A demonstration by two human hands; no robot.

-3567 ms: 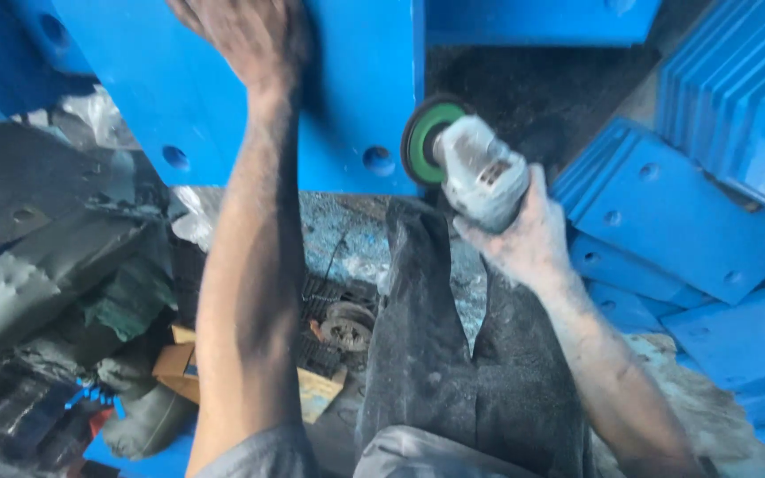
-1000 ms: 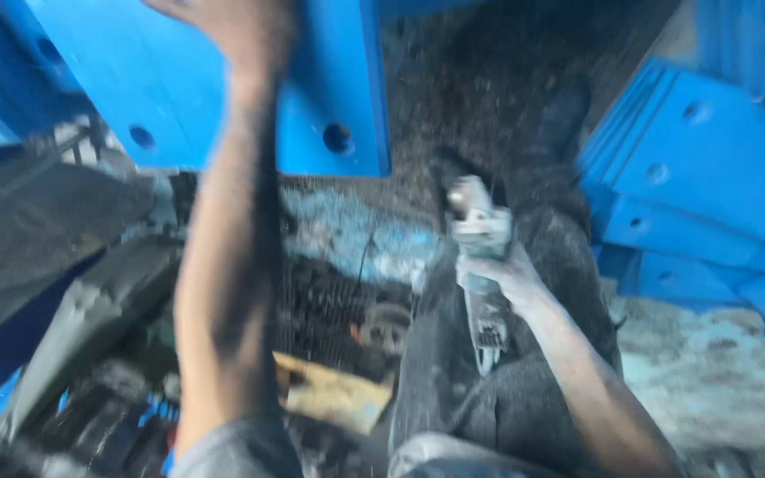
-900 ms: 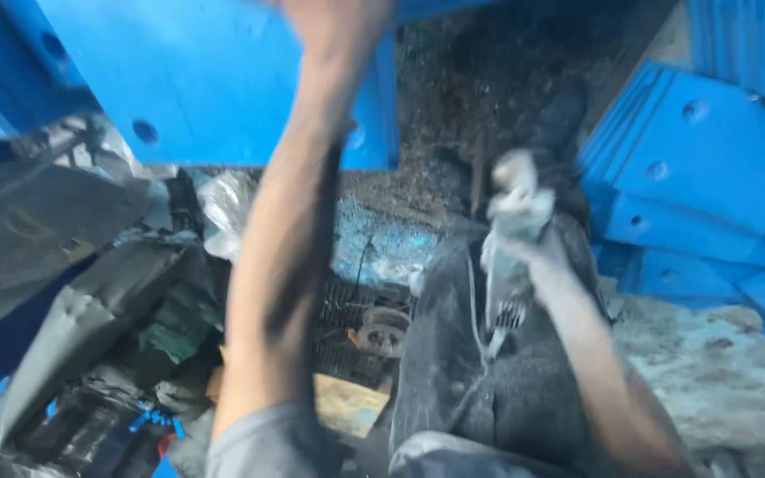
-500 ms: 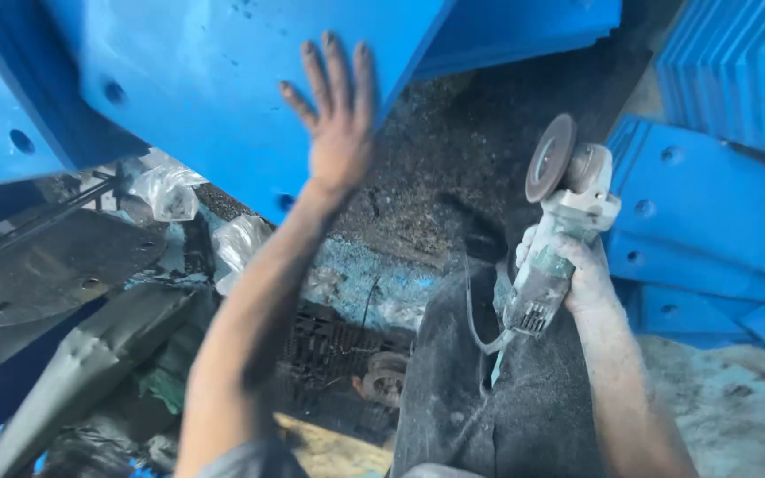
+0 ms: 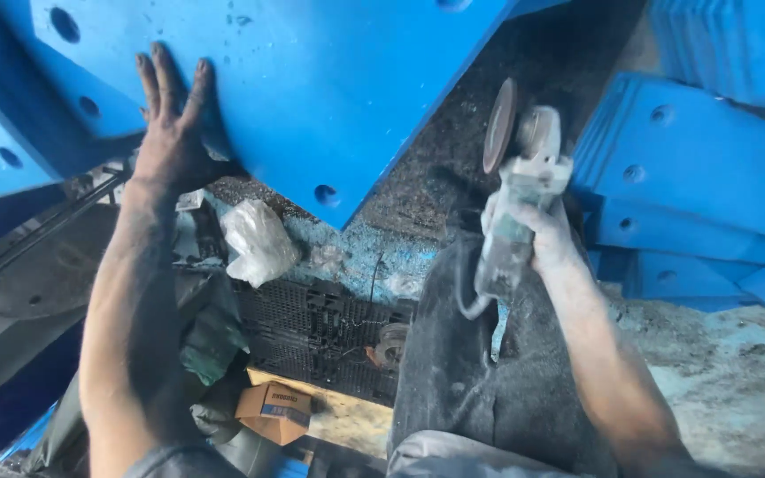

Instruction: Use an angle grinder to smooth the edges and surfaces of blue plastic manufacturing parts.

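Angle grinder [image 5: 515, 208] sits in our right hand [image 5: 537, 243], the grip clenched round its pale, dust-coated body just above our dark trouser leg [image 5: 462, 354], with the worn disc [image 5: 498, 126] standing edge-on at the top, clear of everything and touching no metal. We judge it a compact but dense tool, stiff, and a little slick under that grey dust, so the hold belongs on the body well behind the disc, never near the wheel or the cord [image 5: 464, 296] that loops from its tail. Nearest to us on the left lie a small cardboard box [image 5: 274, 412] and a black slatted crate [image 5: 320, 332], then a crumpled clear plastic bag [image 5: 258, 239] on the gritty floor. Beyond that, our left hand [image 5: 170, 133] is spread flat, fingers open, pressed against the face of a large blue steel plate [image 5: 312, 80] that tilts over the floor on one corner (bolt holes show near its edges). That plate looks heavy and rigid, with hard edges; we reckon a flat palm steadies it better than fingertips, and any lift should take it by an edge. Farthest to the right, more blue plates [image 5: 701, 168] lie stacked, well apart from both hands.
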